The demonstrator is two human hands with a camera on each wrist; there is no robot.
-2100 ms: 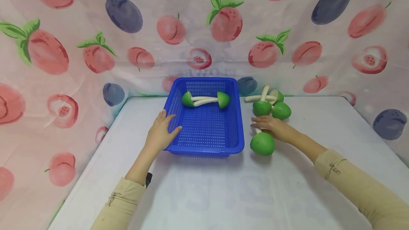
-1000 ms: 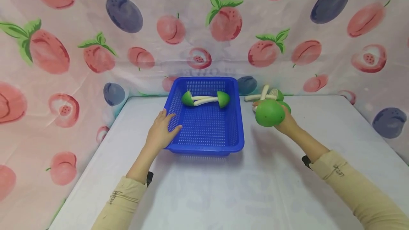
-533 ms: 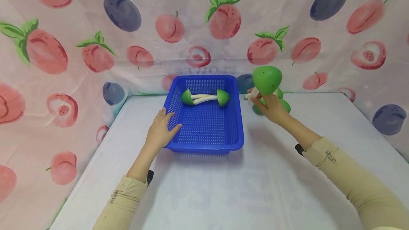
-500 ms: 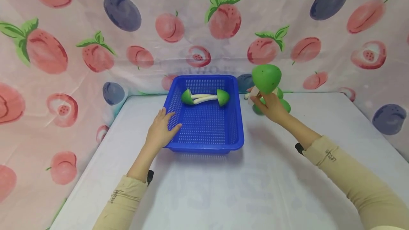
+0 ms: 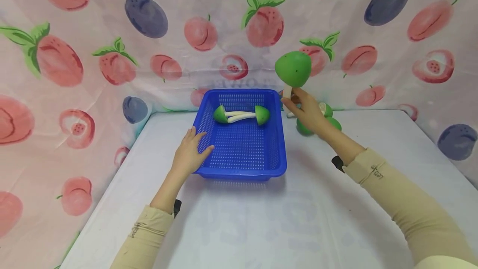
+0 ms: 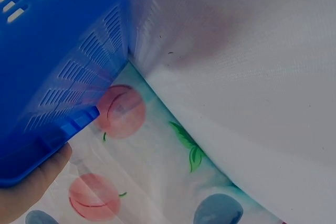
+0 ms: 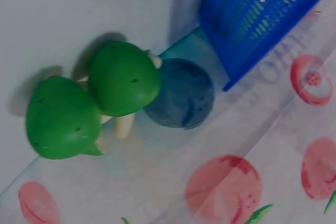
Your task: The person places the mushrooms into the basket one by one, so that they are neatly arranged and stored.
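Observation:
My right hand pinches the pale stem of a green-capped toy mushroom. The mushroom is held cap up, beside the back right corner of the blue plastic basket. My left hand rests on the basket's left rim, fingers spread and thumb reaching inside; the left wrist view has a finger along the rim's outside. Two toy mushrooms, one with its cap at the left and one with its cap at the right, lie in the basket with stems side by side. The right wrist view leaves out the right hand.
Several more green-capped mushrooms lie clustered on the white table, right of the basket and partly behind the right hand and forearm. A fruit-print cloth hangs behind the table and along its left side.
My right hand took hold of the nearer mushroom by its stem, lifted it, turned it cap up and brought it left toward the basket. The left hand keeps its place.

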